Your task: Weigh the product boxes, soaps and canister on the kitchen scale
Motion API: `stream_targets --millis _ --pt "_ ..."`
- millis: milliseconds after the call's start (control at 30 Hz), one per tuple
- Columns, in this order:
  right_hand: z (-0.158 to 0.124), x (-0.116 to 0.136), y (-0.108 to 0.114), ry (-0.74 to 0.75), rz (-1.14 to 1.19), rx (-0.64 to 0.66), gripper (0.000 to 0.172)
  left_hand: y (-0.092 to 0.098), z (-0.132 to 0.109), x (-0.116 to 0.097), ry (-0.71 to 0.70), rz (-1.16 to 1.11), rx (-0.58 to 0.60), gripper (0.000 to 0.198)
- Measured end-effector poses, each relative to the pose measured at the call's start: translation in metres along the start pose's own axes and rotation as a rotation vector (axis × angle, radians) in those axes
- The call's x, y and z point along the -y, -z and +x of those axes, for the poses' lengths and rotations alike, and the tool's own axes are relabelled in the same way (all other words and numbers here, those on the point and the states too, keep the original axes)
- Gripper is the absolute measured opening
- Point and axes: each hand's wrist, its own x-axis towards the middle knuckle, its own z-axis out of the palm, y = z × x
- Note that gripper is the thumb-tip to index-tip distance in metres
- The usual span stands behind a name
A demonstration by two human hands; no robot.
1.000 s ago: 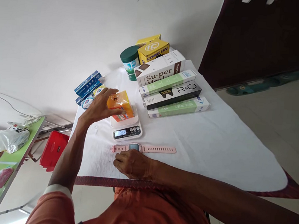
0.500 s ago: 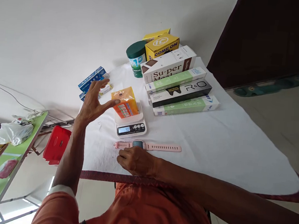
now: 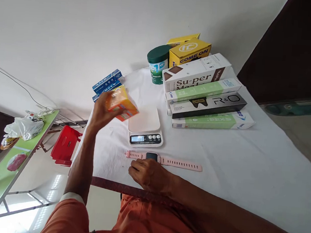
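Note:
An orange-and-yellow film-wrapped pack (image 3: 122,104) is gripped in my left hand (image 3: 102,113), tilted and raised beside the white kitchen scale (image 3: 145,118). Nothing rests on the scale's platform, and its display is lit, though the digits are hard to read. My right hand (image 3: 150,174) lies on the cloth near the table's front edge, its fingers curled with nothing visible in them. Just beyond those knuckles a pink-strapped smartwatch (image 3: 181,164) is stretched out flat, its screen partly covered by the hand. Behind the pack stand blue boxes (image 3: 106,81), partly hidden by it.
On the white-clothed table (image 3: 223,155), a green-lidded tub (image 3: 158,64), yellow boxes (image 3: 189,52), a white box (image 3: 197,71), a black-and-white box (image 3: 209,105) and green-white boxes (image 3: 212,119) cluster at the back right. A red chair (image 3: 65,145) and green table (image 3: 7,163) stand left.
My left hand has closed on the orange-and-yellow pack and lifted it off the scale to the left. The scale's reading has changed. My right hand stays by the watch. The view has shifted slightly.

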Motion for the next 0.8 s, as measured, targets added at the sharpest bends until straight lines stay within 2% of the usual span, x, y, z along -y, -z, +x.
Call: stream_targets --millis 100,167,300,433,533,633,733,800 --pt "-0.001 0.000 -0.001 -0.002 -0.007 -0.013 0.020 0.025 0.001 0.035 0.133 0.117 -0.073 0.067" --pt "-0.001 -0.001 -0.004 -0.008 -0.010 -0.024 0.020 0.033 -0.001 0.059 0.214 0.183 -0.077 0.066" --pt "-0.002 -0.001 -0.008 -0.018 -0.011 -0.031 0.019 0.027 -0.007 0.103 0.373 0.236 -0.030 0.066" --pt "0.000 -0.001 -0.005 -0.027 -0.014 0.002 0.018 0.015 -0.004 0.130 0.474 0.227 -0.002 0.068" --pt "0.002 -0.001 0.002 -0.020 -0.010 0.024 0.016 0.012 0.004 0.139 0.504 0.219 0.000 0.069" --pt "0.005 0.000 0.008 -0.021 -0.002 0.037 0.017 0.012 0.011 0.138 0.523 0.223 0.041 0.072" --pt "0.006 0.000 0.011 -0.029 0.005 0.056 0.016 0.014 0.015 0.122 0.507 0.324 0.066 0.088" --pt "0.006 0.000 0.011 -0.030 0.008 0.065 0.015 0.011 0.021 0.100 0.412 0.424 -0.012 0.098"
